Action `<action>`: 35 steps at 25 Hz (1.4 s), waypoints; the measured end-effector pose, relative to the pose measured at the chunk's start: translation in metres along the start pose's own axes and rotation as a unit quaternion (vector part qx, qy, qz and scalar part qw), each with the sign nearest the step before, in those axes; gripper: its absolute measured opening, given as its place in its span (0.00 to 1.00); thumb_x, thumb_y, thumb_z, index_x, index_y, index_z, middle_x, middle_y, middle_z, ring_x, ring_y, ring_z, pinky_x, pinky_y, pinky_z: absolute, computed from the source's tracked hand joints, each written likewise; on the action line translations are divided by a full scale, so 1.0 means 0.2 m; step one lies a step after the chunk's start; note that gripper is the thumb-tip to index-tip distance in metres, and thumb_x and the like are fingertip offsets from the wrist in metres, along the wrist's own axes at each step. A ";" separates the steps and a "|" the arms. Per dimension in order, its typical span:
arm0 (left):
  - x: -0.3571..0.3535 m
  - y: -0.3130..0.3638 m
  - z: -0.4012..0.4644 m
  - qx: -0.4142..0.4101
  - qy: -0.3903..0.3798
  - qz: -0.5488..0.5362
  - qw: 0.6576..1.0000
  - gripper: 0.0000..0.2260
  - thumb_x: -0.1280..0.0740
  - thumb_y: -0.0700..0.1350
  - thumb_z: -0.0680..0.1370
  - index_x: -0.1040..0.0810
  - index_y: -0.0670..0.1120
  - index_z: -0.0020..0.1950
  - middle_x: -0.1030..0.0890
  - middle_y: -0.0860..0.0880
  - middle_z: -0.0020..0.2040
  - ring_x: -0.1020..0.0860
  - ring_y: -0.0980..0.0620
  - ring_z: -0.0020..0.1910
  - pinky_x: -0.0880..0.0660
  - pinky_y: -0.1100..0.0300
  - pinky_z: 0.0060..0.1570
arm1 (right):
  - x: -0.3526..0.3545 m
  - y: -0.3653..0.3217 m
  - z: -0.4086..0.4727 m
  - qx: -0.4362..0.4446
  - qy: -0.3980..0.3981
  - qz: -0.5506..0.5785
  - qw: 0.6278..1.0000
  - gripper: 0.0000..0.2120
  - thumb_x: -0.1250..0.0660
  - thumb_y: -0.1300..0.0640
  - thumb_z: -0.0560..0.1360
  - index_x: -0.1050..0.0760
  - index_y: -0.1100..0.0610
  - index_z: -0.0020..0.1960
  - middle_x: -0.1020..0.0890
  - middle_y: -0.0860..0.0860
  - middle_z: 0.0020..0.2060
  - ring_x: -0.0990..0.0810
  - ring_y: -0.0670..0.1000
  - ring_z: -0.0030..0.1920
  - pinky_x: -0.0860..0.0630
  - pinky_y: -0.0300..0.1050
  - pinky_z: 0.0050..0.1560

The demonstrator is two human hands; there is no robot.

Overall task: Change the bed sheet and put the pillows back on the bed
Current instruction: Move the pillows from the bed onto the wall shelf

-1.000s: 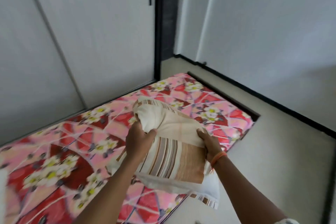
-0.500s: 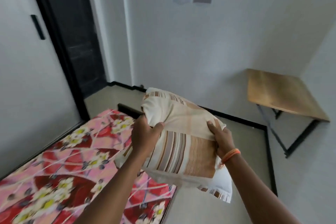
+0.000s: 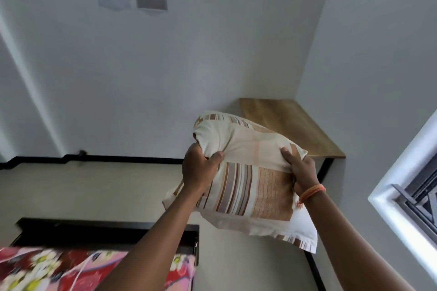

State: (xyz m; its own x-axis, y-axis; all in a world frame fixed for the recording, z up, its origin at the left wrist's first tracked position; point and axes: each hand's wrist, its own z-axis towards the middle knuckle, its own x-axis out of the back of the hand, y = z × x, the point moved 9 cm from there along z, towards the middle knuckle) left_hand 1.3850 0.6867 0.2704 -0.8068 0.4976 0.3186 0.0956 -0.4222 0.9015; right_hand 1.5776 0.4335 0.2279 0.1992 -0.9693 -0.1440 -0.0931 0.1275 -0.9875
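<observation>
The striped pillow (image 3: 246, 172) was held in the air, right of the bed (image 3: 59, 269) and in front of a wooden table (image 3: 295, 125). The left hand (image 3: 198, 170) and right hand (image 3: 301, 171) gripped its opposite sides, fingers curled into the fabric.

Bare forearms; orange thread band (image 3: 312, 191) on right wrist

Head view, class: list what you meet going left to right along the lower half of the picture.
Floral bed sheet → left hand → striped pillow → right hand → orange wristband → window frame.
</observation>
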 end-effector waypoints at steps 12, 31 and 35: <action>-1.70 0.06 1.02 0.029 -0.064 -0.052 0.996 0.17 0.26 0.49 0.73 0.24 0.41 0.56 0.20 0.46 0.49 0.21 0.45 0.48 0.20 0.50 0.48 | 0.51 -0.25 1.83 0.050 0.016 -0.037 0.998 0.17 0.24 0.52 0.71 0.20 0.60 0.56 0.14 0.55 0.48 0.14 0.52 0.47 0.18 0.44 0.42; -3.57 -0.65 1.59 0.253 -0.394 -0.047 0.882 0.55 0.23 0.57 0.69 0.62 0.56 0.80 0.43 0.46 0.78 0.39 0.45 0.76 0.37 0.45 0.74 | 0.78 0.55 3.31 -0.137 -0.059 -0.660 0.737 0.43 0.59 0.22 0.70 0.68 0.41 0.77 0.67 0.55 0.77 0.65 0.62 0.77 0.62 0.74 0.69; -3.58 -0.73 1.61 0.253 -0.379 0.034 0.889 0.54 0.26 0.68 0.66 0.61 0.64 0.78 0.45 0.43 0.76 0.41 0.39 0.75 0.38 0.45 0.73 | 0.80 0.61 3.39 -0.134 -0.047 -0.664 0.734 0.44 0.63 0.21 0.68 0.67 0.41 0.77 0.65 0.55 0.78 0.64 0.63 0.77 0.62 0.76 0.68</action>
State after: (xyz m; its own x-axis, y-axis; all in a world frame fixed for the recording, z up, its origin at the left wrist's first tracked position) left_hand 2.1353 0.6357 0.0059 -0.1814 0.9330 0.3109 0.5336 -0.1722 0.8280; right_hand 2.2595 0.4355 0.0411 0.3541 -0.1796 0.9178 0.0583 -0.9752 -0.2134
